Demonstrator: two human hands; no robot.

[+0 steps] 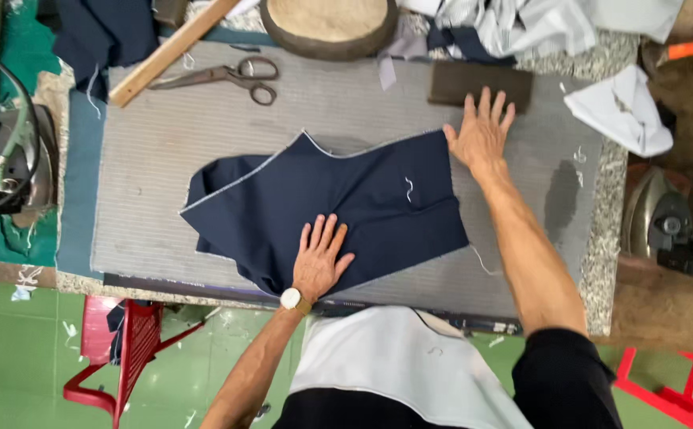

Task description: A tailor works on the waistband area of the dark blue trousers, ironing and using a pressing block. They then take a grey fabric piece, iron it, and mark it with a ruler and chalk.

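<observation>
Here, the navy fabric piece [323,210] lies flat on the grey striped pad [156,159], its long axis running left to right across your front. Your left hand [320,258] presses open-palmed on its near edge — fingers spread, gripping nothing. Your right hand [482,131] lies flat and splayed at the cloth's far right corner — partly on the pad, just below the dark block [454,79]

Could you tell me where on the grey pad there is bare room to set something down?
Bare pad lies left of the navy cloth, below the scissors, and right of the right hand. The back edge is crowded by the wooden stick and dark block.
</observation>
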